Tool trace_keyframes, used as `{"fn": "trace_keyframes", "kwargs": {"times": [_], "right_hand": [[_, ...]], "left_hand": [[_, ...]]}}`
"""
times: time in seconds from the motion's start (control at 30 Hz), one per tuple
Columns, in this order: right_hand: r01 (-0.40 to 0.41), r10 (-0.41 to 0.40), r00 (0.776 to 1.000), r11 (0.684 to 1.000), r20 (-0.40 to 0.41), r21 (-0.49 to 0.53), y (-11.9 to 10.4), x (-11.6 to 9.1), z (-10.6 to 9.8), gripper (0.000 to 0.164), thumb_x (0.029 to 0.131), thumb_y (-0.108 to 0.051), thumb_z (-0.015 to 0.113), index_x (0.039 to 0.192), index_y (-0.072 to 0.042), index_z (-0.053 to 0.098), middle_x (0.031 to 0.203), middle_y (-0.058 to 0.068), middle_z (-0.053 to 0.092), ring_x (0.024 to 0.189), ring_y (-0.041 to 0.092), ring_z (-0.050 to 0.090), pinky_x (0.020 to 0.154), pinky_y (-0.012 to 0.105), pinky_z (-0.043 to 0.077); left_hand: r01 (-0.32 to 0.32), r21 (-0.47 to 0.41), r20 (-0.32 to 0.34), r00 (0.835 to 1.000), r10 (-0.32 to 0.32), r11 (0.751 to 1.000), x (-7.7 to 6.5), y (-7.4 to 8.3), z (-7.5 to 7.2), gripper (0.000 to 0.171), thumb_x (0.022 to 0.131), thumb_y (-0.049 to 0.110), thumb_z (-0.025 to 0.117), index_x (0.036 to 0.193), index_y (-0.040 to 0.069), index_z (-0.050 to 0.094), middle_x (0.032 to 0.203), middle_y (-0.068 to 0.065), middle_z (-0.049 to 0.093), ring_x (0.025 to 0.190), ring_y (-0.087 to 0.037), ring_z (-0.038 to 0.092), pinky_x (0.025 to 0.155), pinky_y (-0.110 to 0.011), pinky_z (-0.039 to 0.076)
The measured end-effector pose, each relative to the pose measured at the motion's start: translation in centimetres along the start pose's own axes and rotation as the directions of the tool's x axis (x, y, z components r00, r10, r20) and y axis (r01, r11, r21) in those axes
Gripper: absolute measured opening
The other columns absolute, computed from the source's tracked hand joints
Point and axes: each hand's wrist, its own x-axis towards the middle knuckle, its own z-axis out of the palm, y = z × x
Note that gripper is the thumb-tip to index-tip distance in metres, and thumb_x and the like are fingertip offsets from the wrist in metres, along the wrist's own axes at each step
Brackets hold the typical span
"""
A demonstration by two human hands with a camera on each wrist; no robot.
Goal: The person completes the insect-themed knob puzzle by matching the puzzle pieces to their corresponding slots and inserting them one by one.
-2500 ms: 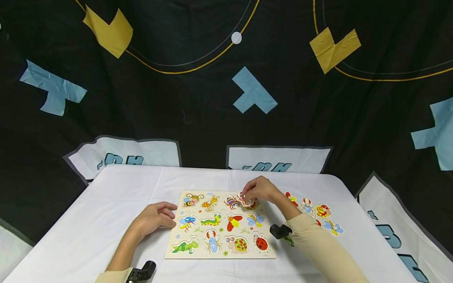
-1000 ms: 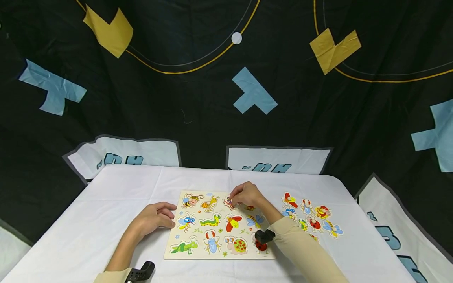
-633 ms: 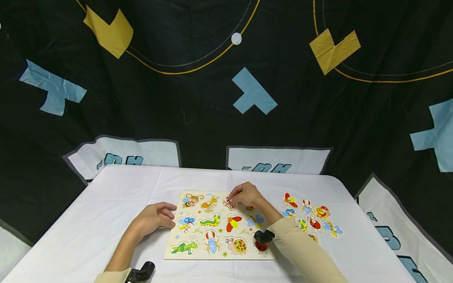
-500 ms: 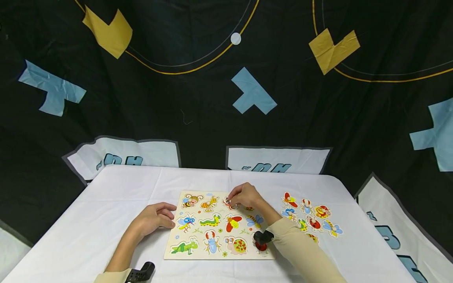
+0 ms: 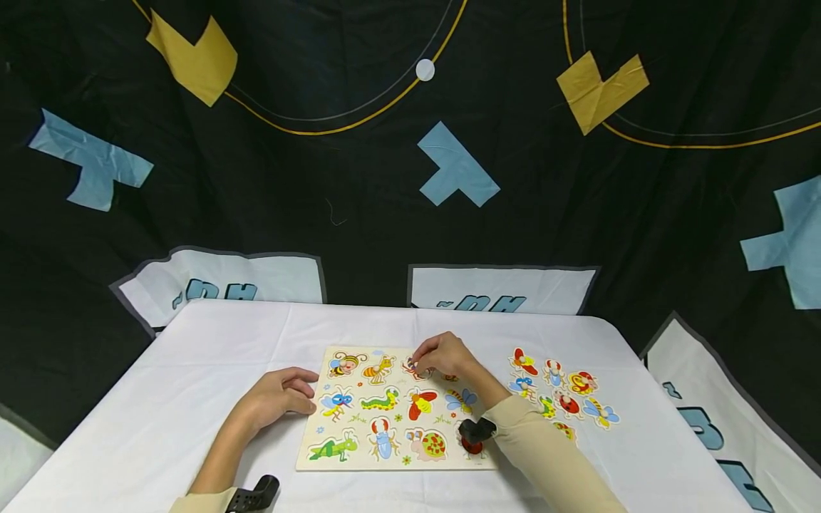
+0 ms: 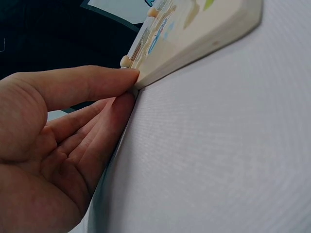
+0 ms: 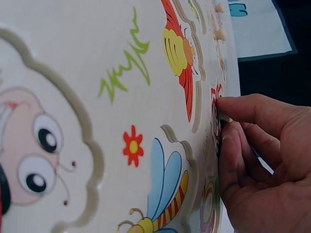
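A wooden insect peg puzzle board lies on the white table. My right hand pinches a small knob on the spider puzzle piece over the board's top row; the right wrist view shows thumb and fingertips meeting at the knob, with the spider's red legs beside them. Fingers partly hide the spider piece, so how it sits in its recess cannot be told. My left hand rests on the table at the board's left edge, thumb and fingers touching the edge.
Several loose insect pieces lie right of the board, among them a ladybug piece and a blue-winged bee piece. In the left wrist view a peg stands up from the board. Behind the table hangs a black cloth.
My right hand has moved left with the spider piece, from beside the printed spider onto its spot, and has since stayed almost still. The left hand remains at the board's edge.
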Motion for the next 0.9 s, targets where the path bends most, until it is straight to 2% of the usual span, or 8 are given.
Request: {"fn": "trace_keyframes", "kwargs": {"times": [0.4, 0.63, 0.9], "right_hand": [[-0.026, 0.027, 0.999, 0.999, -0.024, 0.037, 0.18, -0.18, 0.51, 0.01, 0.076, -0.015, 0.084, 0.084, -0.014, 0.079, 0.084, -0.001, 0.073, 0.075, 0.018, 0.058, 0.064, 0.028, 0.045], [-0.046, 0.047, 0.998, 0.999, -0.045, 0.023, -0.04, -0.27, 0.53, 0.011, 0.075, -0.017, 0.085, 0.084, -0.016, 0.078, 0.085, 0.0, 0.072, 0.075, 0.019, 0.058, 0.059, 0.028, 0.043], [-0.047, 0.048, 0.998, 0.999, -0.035, 0.007, -0.24, -0.47, 0.17, 0.013, 0.074, -0.018, 0.086, 0.085, -0.017, 0.079, 0.085, -0.001, 0.073, 0.075, 0.018, 0.059, 0.062, 0.028, 0.044]], "left_hand": [[0.001, -0.015, 0.015, 1.0, -0.001, 1.0, -0.16, -0.1, -0.13, 0.064, 0.068, 0.006, 0.085, 0.128, 0.001, 0.063, 0.094, -0.006, 0.067, 0.084, -0.018, 0.06, 0.073, -0.029, 0.049], [-0.001, -0.012, 0.007, 1.0, 0.001, 1.0, -0.16, -0.04, -0.11, 0.064, 0.068, 0.006, 0.085, 0.128, 0.001, 0.063, 0.095, -0.007, 0.067, 0.084, -0.018, 0.059, 0.074, -0.03, 0.049], [-0.001, -0.013, 0.006, 1.0, 0.001, 1.0, -0.1, -0.08, -0.06, 0.064, 0.068, 0.005, 0.084, 0.128, 0.0, 0.063, 0.096, -0.007, 0.067, 0.084, -0.018, 0.059, 0.072, -0.03, 0.049]]}}
